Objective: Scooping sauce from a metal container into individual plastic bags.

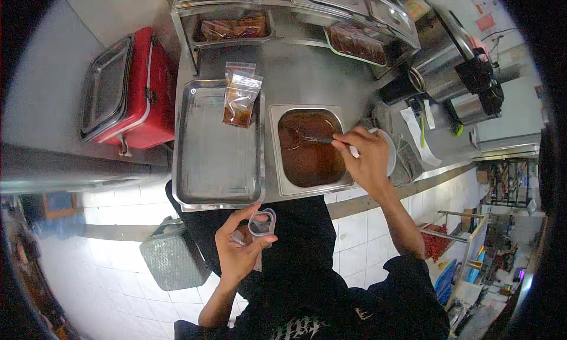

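Note:
My right hand (363,156) holds the handle of a metal utensil (312,139) whose far end lies in reddish-brown sauce (305,167). The sauce fills a square steel pan (283,187) on the steel counter. Below the counter's front edge, my left hand (241,240) grips a small clear plastic cup (262,222); its fingers hide part of it. Left of the sauce pan lies a shallow steel tray (219,162). Zip bags (240,100) with some brown sauce in them rest on its upper right part and rim. A round plastic container (385,151) is partly hidden behind my right hand.
A red cooler box (155,92) stands to the left. Under the raised shelf are a steel tray of filled bags (232,27) and another filled tray (356,45). A cloth (407,160) and a white strip (418,136) lie right. A grey basket (175,256) stands on the floor.

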The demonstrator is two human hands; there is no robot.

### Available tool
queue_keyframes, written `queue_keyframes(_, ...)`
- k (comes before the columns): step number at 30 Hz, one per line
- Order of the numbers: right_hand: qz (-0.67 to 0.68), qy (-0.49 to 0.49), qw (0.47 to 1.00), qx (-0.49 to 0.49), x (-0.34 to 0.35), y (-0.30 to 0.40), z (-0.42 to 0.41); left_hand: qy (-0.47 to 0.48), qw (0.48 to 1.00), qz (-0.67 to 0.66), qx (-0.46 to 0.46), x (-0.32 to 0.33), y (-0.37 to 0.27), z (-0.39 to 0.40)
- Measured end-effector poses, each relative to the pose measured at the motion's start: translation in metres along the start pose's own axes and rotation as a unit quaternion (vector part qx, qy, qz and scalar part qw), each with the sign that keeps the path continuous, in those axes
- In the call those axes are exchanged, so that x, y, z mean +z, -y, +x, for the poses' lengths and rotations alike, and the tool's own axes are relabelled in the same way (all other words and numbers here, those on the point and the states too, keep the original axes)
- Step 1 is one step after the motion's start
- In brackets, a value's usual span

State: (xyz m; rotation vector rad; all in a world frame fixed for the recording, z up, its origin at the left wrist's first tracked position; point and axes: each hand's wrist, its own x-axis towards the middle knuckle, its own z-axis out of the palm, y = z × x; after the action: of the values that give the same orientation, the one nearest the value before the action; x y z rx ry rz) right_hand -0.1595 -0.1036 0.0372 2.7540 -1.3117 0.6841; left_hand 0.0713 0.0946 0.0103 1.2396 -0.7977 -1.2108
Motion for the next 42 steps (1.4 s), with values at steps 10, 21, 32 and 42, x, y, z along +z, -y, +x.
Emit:
queue_keyframes(10, 0.31, -0.006, 0.913, 0.264, -0.015, -0.027, -0.033, -0.012, 1.0, -0.007, 0.006, 0.005, -0.007, 0.013)
queue_keyframes(21, 0.275, -0.027, 0.918, 0.284, -0.033, -0.03, -0.046, -0.058, 0.989, 0.076, 0.111, 0.021, -0.023, 0.056)
queue_keyframes(32, 0.293, -0.069, 0.928, 0.219, -0.106, -0.02, -0.005, -0.078, 0.969, 0.141, 0.189, 0.034, -0.043, 0.094)
queue_keyframes(42, 0.328, -0.051, 0.916, 0.225, -0.116, -0.028, -0.003, -0.038, 0.961, 0.111, 0.251, 0.043, -0.039, 0.111)
